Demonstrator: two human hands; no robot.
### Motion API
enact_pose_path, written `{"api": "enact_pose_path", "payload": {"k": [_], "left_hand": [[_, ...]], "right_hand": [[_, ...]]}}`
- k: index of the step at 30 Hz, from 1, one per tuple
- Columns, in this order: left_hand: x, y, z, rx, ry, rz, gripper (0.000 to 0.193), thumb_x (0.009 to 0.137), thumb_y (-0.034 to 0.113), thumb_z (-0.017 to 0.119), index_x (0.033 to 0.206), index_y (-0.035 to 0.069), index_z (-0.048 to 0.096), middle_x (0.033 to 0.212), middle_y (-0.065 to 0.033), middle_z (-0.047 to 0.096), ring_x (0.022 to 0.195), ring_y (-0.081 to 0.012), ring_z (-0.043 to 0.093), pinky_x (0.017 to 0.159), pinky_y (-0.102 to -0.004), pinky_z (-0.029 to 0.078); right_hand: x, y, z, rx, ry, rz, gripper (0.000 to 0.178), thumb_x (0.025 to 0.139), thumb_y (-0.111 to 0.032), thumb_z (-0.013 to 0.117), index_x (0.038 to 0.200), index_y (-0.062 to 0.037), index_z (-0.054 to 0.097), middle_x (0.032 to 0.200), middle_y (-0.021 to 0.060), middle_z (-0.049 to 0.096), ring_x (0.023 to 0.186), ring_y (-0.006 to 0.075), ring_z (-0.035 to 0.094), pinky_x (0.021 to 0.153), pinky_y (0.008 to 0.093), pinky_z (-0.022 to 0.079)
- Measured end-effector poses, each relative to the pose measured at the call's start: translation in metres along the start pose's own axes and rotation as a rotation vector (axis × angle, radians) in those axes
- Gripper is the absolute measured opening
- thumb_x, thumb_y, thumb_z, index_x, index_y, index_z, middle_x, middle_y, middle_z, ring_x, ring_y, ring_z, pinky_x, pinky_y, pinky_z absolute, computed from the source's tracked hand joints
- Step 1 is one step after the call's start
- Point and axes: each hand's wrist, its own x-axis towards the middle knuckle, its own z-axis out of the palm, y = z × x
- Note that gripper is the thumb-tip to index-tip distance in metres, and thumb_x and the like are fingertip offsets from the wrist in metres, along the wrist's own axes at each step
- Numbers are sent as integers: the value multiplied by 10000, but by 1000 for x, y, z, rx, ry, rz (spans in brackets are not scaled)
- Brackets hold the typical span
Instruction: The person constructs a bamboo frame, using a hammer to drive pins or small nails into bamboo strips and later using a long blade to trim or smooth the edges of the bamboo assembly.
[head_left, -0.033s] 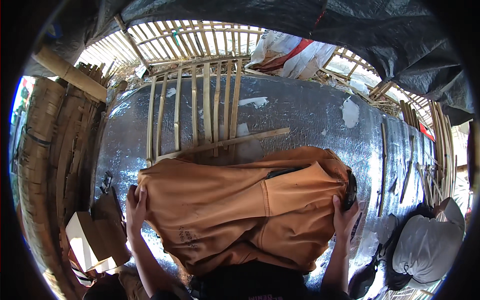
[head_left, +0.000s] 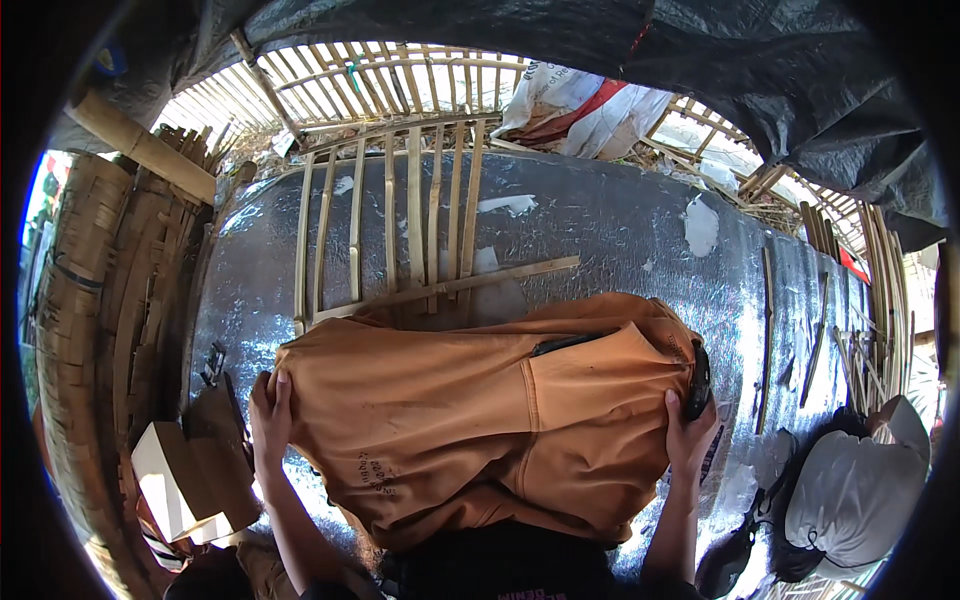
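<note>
An orange-brown garment (head_left: pixel 430 400) with a seam, a dark-edged pocket slit and small dark lettering lies spread across my lap and the silvery surface in front of me. On its left edge, my left hand (head_left: pixel 270 420) grips the cloth, thumb on top and fingers curled at the side. My right hand (head_left: pixel 692 435) pinches the opposite edge, its thumb over the fabric and its other fingers partly hidden. Against that hand sits a small black rounded object (head_left: pixel 699 380), whose kind I cannot make out. Creases run along the garment's lower part, near my body.
Beyond the garment, several bamboo slats (head_left: pixel 415 210) lie on the silvery foil sheet (head_left: pixel 600 220). Bundled bamboo (head_left: pixel 85 300) stands at left, above a cardboard box (head_left: pixel 190 480). A pale bag (head_left: pixel 855 500) rests at right. Dark tarpaulin (head_left: pixel 760 70) hangs overhead.
The black object beside my right hand has shifted slightly and shows more clearly. My hands and the garment stay almost in place.
</note>
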Motion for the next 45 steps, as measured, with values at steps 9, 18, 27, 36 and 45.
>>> {"api": "enact_pose_path", "payload": {"k": [9,18,27,36,45], "left_hand": [[-39,-17,-31,-168,81,-19,335,1051,283,552,936,-23,480,779,-62,421,739,-123,384,670,-307,390],[-94,-51,-84,-204,-1,-171,556,1029,325,605,1452,-6,459,1381,-177,551,1209,-238,564,1060,-364,429],[9,-47,-87,-675,-143,-223,404,1067,449,479,1092,84,651,867,8,653,742,-43,569,642,-211,418],[89,29,80,4,-374,621,662,947,106,662,1537,117,362,1502,-148,452,1308,-239,493,1059,-399,433],[82,41,106,18,-412,648,648,966,149,642,1543,123,349,1510,-145,445,1321,-246,487,1076,-399,417]], "right_hand": [[-3,17,8,88,50,-53,418,859,-287,805,1019,55,626,720,167,619,611,303,590,620,389,487],[-2,14,4,141,-1,-25,426,866,-233,781,1130,71,641,894,171,688,768,252,642,750,362,518],[-3,20,14,253,39,-30,432,861,-247,788,1089,83,628,832,170,658,722,243,610,714,365,512],[-5,10,12,199,95,25,403,817,-236,832,1003,62,634,760,140,641,660,220,579,664,359,500],[-7,9,10,165,49,103,440,864,-238,804,1101,80,615,875,139,666,787,202,602,750,343,510]]}}
